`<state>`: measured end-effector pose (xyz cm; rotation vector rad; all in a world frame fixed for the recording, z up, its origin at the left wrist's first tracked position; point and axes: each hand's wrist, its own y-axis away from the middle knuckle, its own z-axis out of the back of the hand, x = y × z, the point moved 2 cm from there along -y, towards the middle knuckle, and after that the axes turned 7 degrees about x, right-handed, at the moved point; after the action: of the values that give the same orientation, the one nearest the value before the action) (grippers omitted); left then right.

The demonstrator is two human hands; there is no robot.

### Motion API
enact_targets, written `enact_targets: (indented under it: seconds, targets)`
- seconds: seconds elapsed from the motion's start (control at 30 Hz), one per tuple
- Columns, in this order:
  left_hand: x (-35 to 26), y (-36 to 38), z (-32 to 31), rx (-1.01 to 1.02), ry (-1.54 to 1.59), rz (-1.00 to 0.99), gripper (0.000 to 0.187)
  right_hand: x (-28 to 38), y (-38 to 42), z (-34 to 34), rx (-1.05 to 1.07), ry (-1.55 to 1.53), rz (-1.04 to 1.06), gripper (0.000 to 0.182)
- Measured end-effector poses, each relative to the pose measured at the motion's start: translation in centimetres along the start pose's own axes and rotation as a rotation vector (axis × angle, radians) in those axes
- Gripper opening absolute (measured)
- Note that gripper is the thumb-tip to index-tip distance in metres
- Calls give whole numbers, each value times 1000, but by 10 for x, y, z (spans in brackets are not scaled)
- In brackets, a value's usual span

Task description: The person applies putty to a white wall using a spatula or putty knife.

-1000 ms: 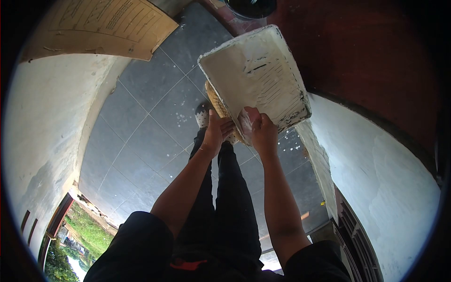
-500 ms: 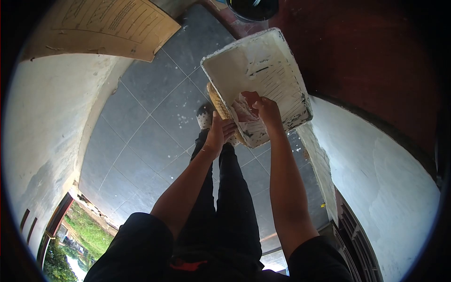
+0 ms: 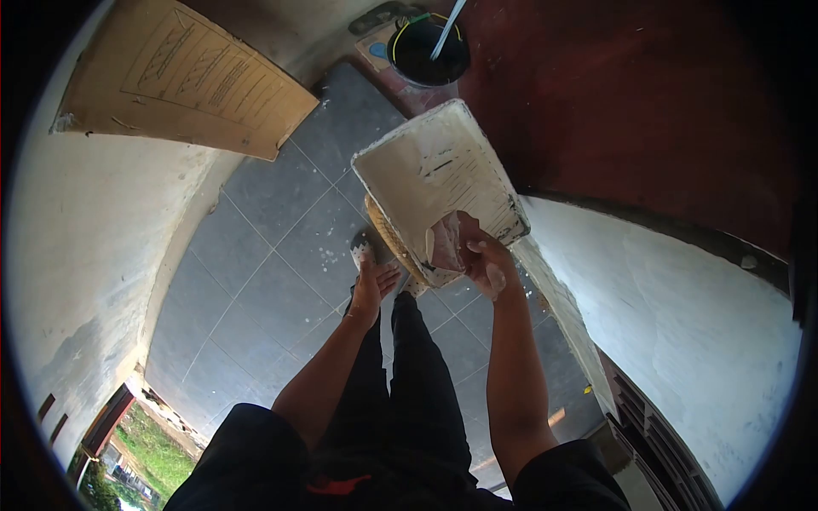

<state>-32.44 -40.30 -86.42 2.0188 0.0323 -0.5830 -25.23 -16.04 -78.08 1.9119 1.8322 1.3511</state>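
Note:
My right hand [image 3: 492, 266] grips a flat reddish-brown scraper piece [image 3: 448, 242], its face smeared with white paste. The piece overlaps the lower end of a paint tray [image 3: 409, 166], whose ribbed surface is coated in off-white paste with dark streaks. White paste also sticks to my right wrist. My left hand [image 3: 370, 291] is open, fingers stretched out, just off the tray's lower left edge and holding nothing. Beneath the tray's left side shows a yellowish-brown patterned object [image 3: 388, 230], mostly hidden by the tray.
A black bucket [image 3: 417, 64] with a yellow rim line and a pale stick stands beyond the tray, beside a dark red surface [image 3: 613, 94]. Printed cardboard [image 3: 196, 85] leans at the upper left. Grey floor tiles [image 3: 264, 230] bear white spatters; pale walls rise on both sides.
My left hand has drawn away from the tray's side. My right hand has turned the scraper piece, showing more of its white-smeared face. The view has shifted, bringing more of the bucket into sight.

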Motion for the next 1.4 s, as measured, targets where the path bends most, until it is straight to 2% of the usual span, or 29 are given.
enact_targets:
  seconds: [0.07, 0.17, 0.4, 0.57, 0.63, 0.7, 0.8, 0.83, 0.9, 0.97, 1.1, 1.13, 1.17, 1.3, 1.37, 1.4]
  targets:
    - [0, 15, 0, -28, -1, -22, 109, 10, 29, 0, 58, -8, -12, 56]
    - [-16, 47, -17, -37, 24, -52, 107, 34, 79, -22, 186, -103, 82, 52]
    - [-71, 109, -73, 47, -8, -228, 109, 74, 180, -69, 216, -152, 320, 53]
    - [-112, 136, -118, 195, -30, -288, 105, 116, 252, -125, 233, -200, 496, 55]
    - [-128, 151, -136, 238, -91, -304, 103, 127, 268, -135, 284, -140, 603, 56]
    - [-139, 157, -152, 298, -137, -341, 102, 132, 279, -132, 380, -235, 611, 58]
    - [-154, 171, -177, 393, -234, -368, 100, 143, 313, -154, 447, -278, 770, 64]
    - [-158, 173, -184, 418, -258, -376, 100, 145, 319, -154, 519, -376, 747, 64]
    - [-165, 185, -203, 504, -334, -400, 101, 150, 336, -159, 334, -369, 793, 62]
    - [-175, 200, -229, 566, -396, -434, 103, 156, 363, -166, 311, -353, 874, 60]
    - [-200, 245, -304, 714, -540, -630, 100, 175, 419, -163, 266, -405, 1026, 58]
    - [-209, 258, -326, 788, -577, -753, 99, 182, 436, -164, 225, -438, 1068, 56]
    - [-216, 274, -350, 860, -611, -876, 97, 190, 450, -158, 270, -473, 1134, 55]
    - [-235, 335, -448, 1097, -697, -1245, 87, 223, 523, -139, 284, -528, 1357, 49]
    - [-237, 386, -494, 1123, -789, -1454, 85, 241, 562, -129, 306, -557, 1456, 46]
    - [-237, 406, -516, 1135, -791, -1464, 85, 249, 584, -125, 299, -561, 1511, 45]
